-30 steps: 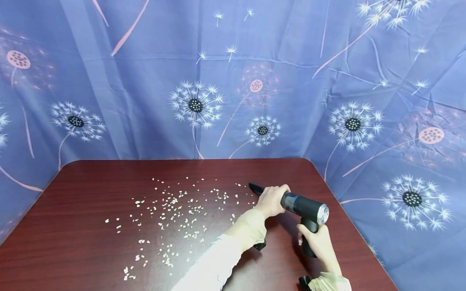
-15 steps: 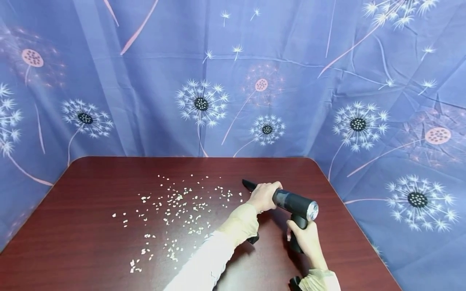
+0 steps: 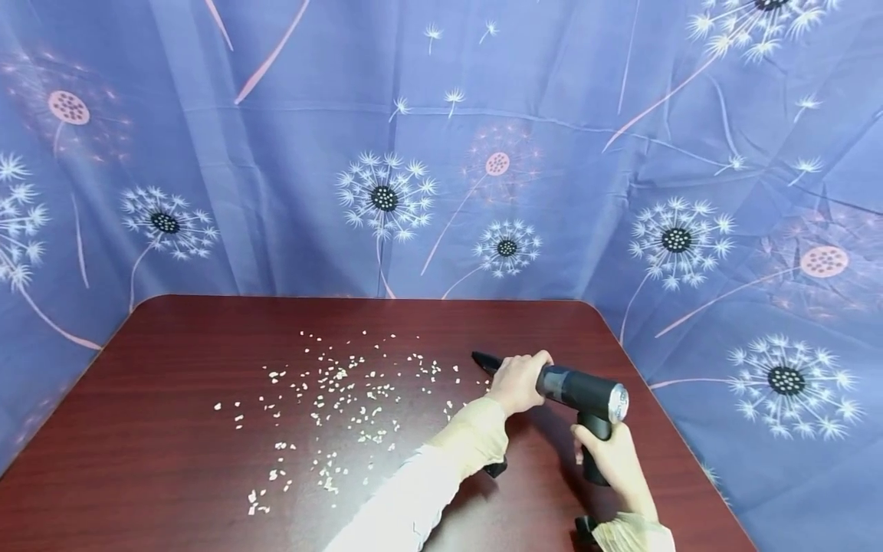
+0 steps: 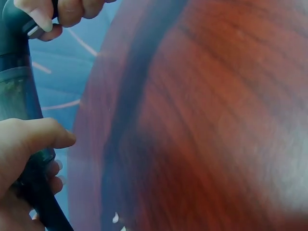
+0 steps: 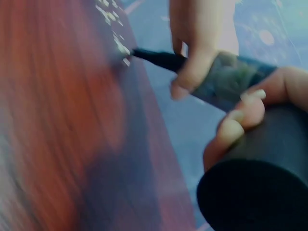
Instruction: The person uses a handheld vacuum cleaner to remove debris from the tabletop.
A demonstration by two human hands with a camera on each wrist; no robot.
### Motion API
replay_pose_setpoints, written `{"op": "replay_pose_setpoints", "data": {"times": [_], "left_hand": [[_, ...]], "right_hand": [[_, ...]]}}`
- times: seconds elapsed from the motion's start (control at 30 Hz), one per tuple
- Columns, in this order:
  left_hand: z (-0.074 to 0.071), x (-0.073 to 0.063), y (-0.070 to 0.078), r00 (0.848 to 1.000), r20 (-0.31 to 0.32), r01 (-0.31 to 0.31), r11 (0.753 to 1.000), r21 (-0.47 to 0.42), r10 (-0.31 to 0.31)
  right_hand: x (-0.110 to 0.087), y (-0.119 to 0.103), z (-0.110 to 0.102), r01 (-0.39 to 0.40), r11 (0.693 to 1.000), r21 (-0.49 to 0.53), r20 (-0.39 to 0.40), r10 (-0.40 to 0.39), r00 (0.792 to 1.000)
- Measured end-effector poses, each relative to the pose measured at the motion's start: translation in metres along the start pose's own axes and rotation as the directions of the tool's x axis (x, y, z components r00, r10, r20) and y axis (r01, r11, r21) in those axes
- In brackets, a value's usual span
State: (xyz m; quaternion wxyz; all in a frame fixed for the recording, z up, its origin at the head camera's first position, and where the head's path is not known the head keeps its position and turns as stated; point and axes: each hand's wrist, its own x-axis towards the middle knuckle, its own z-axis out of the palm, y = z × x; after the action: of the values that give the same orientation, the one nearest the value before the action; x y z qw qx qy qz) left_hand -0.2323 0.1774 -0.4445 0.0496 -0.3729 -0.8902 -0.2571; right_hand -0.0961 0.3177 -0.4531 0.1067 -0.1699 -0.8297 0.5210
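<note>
A black handheld vacuum cleaner [image 3: 582, 391] with a narrow crevice nozzle [image 3: 486, 361] is held over the right part of the table, its nozzle pointing to the far left. My left hand [image 3: 519, 383] grips its front from above, thumb and fingers around the barrel near the nozzle. My right hand [image 3: 616, 458] wraps round the handle at the rear. In the right wrist view the nozzle tip overlaps some small white scraps [image 5: 119, 45]. A see-through section [image 4: 17, 96] of the barrel shows in the left wrist view.
Many white scraps [image 3: 340, 373] lie scattered over the middle of the dark red wooden table [image 3: 138, 460]. A blue curtain [image 3: 297, 192] with dandelion prints hangs behind and beside the table. Black wrist straps show at both cuffs.
Both hands moved the vacuum cleaner left, then back right and slightly nearer. A few scraps by the nozzle tip a second ago are gone from the table. The head view shifted slightly.
</note>
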Motion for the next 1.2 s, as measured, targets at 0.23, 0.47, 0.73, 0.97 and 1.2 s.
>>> {"op": "replay_pose_setpoints", "data": {"times": [0.23, 0.47, 0.73, 0.97, 1.2], "left_hand": [[0.013, -0.004, 0.02, 0.999, -0.047, -0.021, 0.998, 0.057, 0.023], [0.023, -0.009, 0.031, 0.998, -0.068, -0.002, 0.996, 0.088, 0.008], [0.023, -0.015, 0.037, 0.997, -0.074, -0.007, 0.994, 0.113, 0.016], [0.023, -0.023, 0.041, 0.994, -0.11, -0.01, 0.99, 0.141, 0.026], [0.024, -0.025, 0.043, 0.994, -0.108, -0.003, 0.988, 0.155, 0.02]], "right_hand": [[-0.007, 0.01, -0.027, 0.011, 1.0, -0.019, 0.04, -0.011, 0.999], [-0.012, 0.016, -0.042, 0.029, 1.0, -0.01, 0.1, -0.028, 0.995], [-0.014, 0.021, -0.051, 0.057, 0.998, 0.009, 0.166, -0.057, 0.985], [-0.014, 0.025, -0.055, 0.092, 0.996, 0.023, 0.211, -0.094, 0.973], [-0.015, 0.026, -0.058, 0.098, 0.995, 0.015, 0.21, -0.099, 0.973]]}}
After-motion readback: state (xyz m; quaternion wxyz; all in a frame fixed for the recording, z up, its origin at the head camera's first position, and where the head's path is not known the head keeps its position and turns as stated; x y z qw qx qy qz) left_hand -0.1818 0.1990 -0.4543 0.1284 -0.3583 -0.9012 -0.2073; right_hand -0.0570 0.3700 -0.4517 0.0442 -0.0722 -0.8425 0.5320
